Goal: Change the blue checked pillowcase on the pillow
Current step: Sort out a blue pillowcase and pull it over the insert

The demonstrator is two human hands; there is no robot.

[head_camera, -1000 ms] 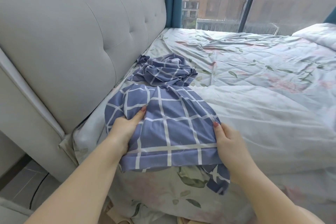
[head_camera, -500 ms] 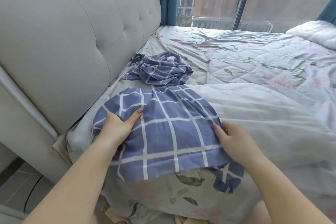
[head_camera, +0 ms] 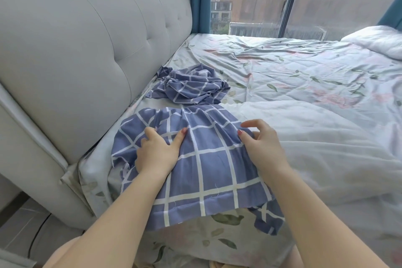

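A blue checked pillowcase (head_camera: 208, 167) lies draped over a bulge at the near corner of the bed, its open hem hanging toward me. The pillow itself is hidden. My left hand (head_camera: 156, 152) rests on the left part, its fingers curled into a bunch of the cloth and its thumb stretched out flat. My right hand (head_camera: 261, 143) pinches the right edge of the cloth between thumb and curled fingers, with the index finger lifted. A second blue checked pillowcase (head_camera: 191, 87) lies crumpled farther back beside the headboard.
A grey padded headboard (head_camera: 87, 61) runs along the left. A floral sheet (head_camera: 282, 67) and a white duvet (head_camera: 326, 148) cover the bed. A white pillow (head_camera: 378, 39) lies at the far right by the window. Grey floor shows at the bottom left.
Both hands have slid farther up the pillowcase, away from me. The cloth is now bunched more under my left fingers and at my right thumb.
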